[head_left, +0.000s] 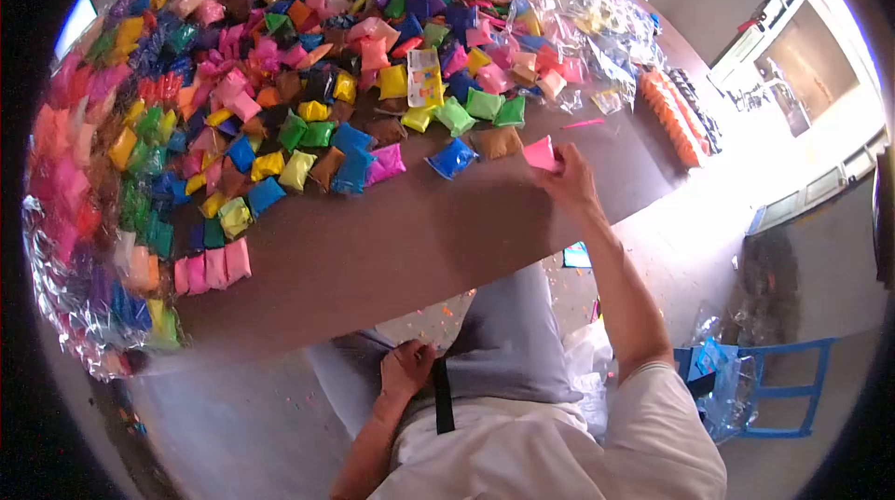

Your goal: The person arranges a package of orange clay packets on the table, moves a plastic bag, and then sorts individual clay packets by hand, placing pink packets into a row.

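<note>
My right hand (569,181) is closed in a pinch on a small pink packet (540,154) at the near edge of the heap. Just left of it lie a brown packet (497,143) and a blue packet (452,158), with a magenta packet (386,162) further left. Down at my lap, my left hand (407,369) is curled shut beside a black strap (443,396). Whether anything is inside its fingers is hidden.
A large heap of colourful packets (317,135) covers much of the brown table (392,244). Clear plastic wrappers (597,20) pile at the back right, near orange bundled packs (673,118). Four-sided blue framing (792,392) stands low on the right, with plastic bags against it.
</note>
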A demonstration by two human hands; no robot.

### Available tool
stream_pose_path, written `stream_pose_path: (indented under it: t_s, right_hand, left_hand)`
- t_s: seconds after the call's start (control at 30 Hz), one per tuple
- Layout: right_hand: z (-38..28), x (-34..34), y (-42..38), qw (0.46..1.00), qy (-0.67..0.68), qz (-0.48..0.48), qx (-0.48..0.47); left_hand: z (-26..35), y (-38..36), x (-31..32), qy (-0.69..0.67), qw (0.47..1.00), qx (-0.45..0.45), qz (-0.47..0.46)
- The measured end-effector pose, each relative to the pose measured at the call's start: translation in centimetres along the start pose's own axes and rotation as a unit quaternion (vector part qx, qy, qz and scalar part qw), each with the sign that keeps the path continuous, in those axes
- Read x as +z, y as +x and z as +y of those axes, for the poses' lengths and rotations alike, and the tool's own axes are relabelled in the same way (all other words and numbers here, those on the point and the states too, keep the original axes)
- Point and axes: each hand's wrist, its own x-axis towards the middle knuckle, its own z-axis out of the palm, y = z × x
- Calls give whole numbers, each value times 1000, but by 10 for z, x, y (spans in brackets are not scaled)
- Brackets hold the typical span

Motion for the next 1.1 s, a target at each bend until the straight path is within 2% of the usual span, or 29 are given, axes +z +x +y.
stream_pose_path:
  t_s: [0.07, 0.1, 0.2, 0.33, 0.47, 0.53, 0.6, 0.63, 0.67, 0.7, 0.73, 0.77, 0.87, 0.93, 1.03, 1.1]
  right_hand:
    - [-33, 5, -44, 973, 229, -11, -7]
    - [-42, 10, -60, 940, 342, -18, -9]
    - [-38, 18, -83, 901, 399, -166, 30]
    - [-61, 41, -98, 832, 521, -189, 24]
    - [-77, 67, -111, 803, 563, -195, 13]
    - [-91, 66, -122, 784, 566, -251, 40]
    - [-105, 65, -136, 762, 570, -294, 92]
    - [-111, 65, -143, 772, 556, -296, 87]
    - [-118, 64, -149, 782, 541, -297, 82]
    - [-122, 66, -156, 792, 527, -297, 77]
    - [-127, 76, -166, 761, 588, -260, 83]
    - [-125, 80, -172, 759, 588, -266, 83]
    - [-115, 88, -187, 766, 561, -304, 76]
    - [-106, 89, -191, 783, 505, -358, 59]
    - [-113, 81, -192, 781, 507, -360, 50]
    - [-118, 77, -189, 748, 549, -369, 54]
  left_hand:
    - [8, 1, -8, -42, 999, -8, -5]
    - [10, 0, -12, -61, 998, -14, -6]
    - [2, -1, -8, -91, 995, -15, -34]
    - [11, -3, -17, -87, 995, -26, -49]
    - [13, -8, -26, -140, 988, -26, -53]
    - [6, -11, -30, -177, 980, -42, -80]
    - [2, -15, -33, -286, 956, -29, -56]
    - [1, -17, -33, -339, 939, -22, -45]
    - [-3, -18, -29, -417, 908, 35, -12]
    - [2, -18, -38, -432, 901, 25, -19]
    - [12, -16, -56, -447, 894, 16, -26]
    - [22, -14, -71, -462, 886, 7, -35]
    - [42, -9, -93, -454, 890, 48, -8]
    - [53, -5, -105, -391, 918, 53, -21]
    - [69, -6, -115, -342, 939, 42, -26]
    - [73, -7, -117, -339, 940, 27, -29]
